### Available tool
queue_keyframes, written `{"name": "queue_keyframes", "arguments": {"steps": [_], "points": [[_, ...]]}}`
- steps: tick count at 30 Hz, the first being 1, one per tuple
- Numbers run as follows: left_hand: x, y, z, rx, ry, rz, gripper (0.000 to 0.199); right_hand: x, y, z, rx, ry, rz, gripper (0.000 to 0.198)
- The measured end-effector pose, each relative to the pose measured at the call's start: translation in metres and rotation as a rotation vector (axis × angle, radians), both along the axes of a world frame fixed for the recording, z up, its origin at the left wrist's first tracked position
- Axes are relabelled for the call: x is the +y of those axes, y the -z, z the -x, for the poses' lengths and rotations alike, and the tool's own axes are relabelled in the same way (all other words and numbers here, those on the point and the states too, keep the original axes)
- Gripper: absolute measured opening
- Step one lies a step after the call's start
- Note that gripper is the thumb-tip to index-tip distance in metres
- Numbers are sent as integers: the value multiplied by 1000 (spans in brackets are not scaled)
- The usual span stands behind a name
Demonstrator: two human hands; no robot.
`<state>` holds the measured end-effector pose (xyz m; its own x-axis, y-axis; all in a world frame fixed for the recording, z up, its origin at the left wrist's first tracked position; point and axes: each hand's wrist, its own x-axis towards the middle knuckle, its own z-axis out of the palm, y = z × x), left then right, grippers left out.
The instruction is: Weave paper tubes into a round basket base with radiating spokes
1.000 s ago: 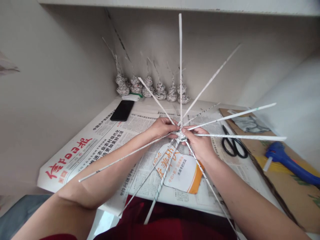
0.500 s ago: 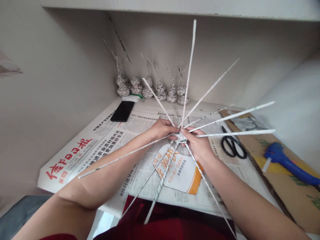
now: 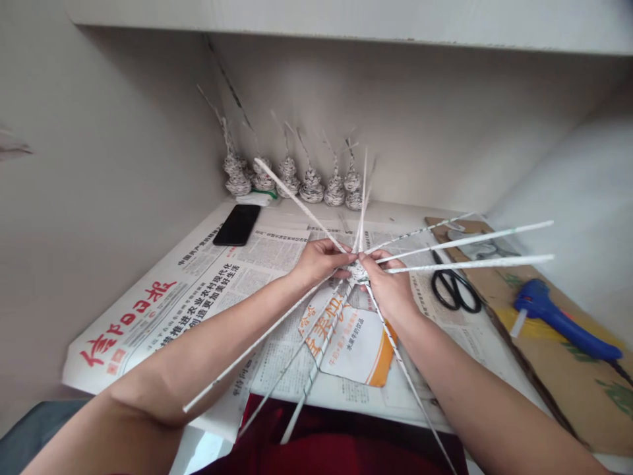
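Between my hands is a small woven paper piece, with several long rolled-paper strips radiating from it in all directions. My left hand pinches its left edge, thumb and fingers closed at the base of the strips. On the other side my right hand grips it, the thumb on top and the fingers behind. The hands nearly meet at the centre, and the exact grip of the fingertips is partly hidden. Below lies a white and orange printed carton sheet.
Newspaper covers the table. A black phone lies to the left, and several woven gourd shapes stand along the back wall. To the right are black scissors and a blue glue gun on cardboard. A shelf overhangs.
Two upper strips, earlier standing tall and spread to the right, now point up close together and look shorter. The strip over my left forearm has swung lower. Both hands keep their grip.
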<state>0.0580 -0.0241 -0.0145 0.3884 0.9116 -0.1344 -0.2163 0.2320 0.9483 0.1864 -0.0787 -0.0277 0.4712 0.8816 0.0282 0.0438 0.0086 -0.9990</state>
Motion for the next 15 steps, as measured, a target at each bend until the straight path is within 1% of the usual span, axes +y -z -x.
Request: {"name": "queue_keyframes", "arguments": {"steps": [4, 8, 13, 15], "points": [[-2, 2, -1, 30, -42, -57, 35, 3, 3, 0, 113, -14, 68, 37], [-3, 2, -2, 67, -53, -127, 31, 3, 0, 0, 211, -55, 80, 34], [-4, 5, -2, 84, -8, -254, 31, 3, -1, -1, 243, -68, 98, 35], [-4, 6, -2, 77, 7, -278, 30, 4, 1, -2, 243, -77, 93, 34]]}}
